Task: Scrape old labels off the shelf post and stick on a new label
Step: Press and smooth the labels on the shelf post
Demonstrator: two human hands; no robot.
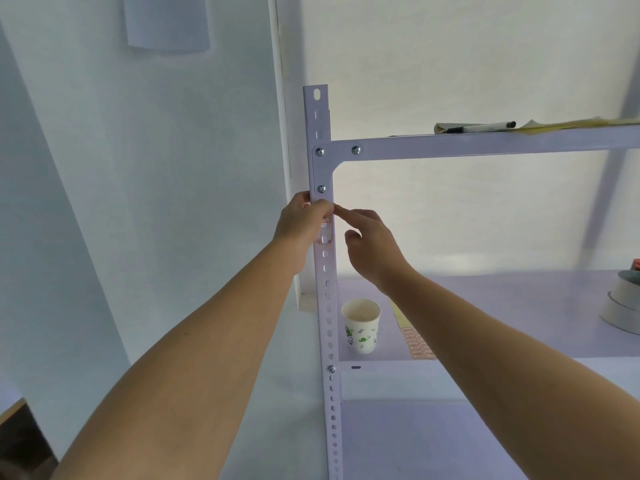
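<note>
Head view puts the white slotted shelf post (328,306) upright at the middle, its foot cut off by the bottom edge. A small red-outlined label (326,220) sits on the post's front face, just below the third bolt (321,188) of the corner bracket. Most of the label is hidden under fingers, and its print is too small to read.

The left hand (303,221) comes in from the post's left. It grips the post with its fingers curled across the front face, right over the label's upper part. The right hand (369,249) is just right of the post. Its index finger is stretched out, with the tip touching the post's right edge at label height, against the left fingertips. Its thumb stands apart below and holds nothing, and the other fingers are folded out of sight.

Right of the post and lower down, a paper cup (361,325) with green print stands on the lower shelf (519,306). A sheet of red-outlined labels (417,342) lies just beyond it, partly covered by the right forearm. Further right of the post, grey tape rolls (623,303) are cut off by the frame edge.

Up on the upper shelf (485,145), right of the post's top, lie a marker (485,127) and some yellowish paper (571,126), both seen edge-on.
</note>
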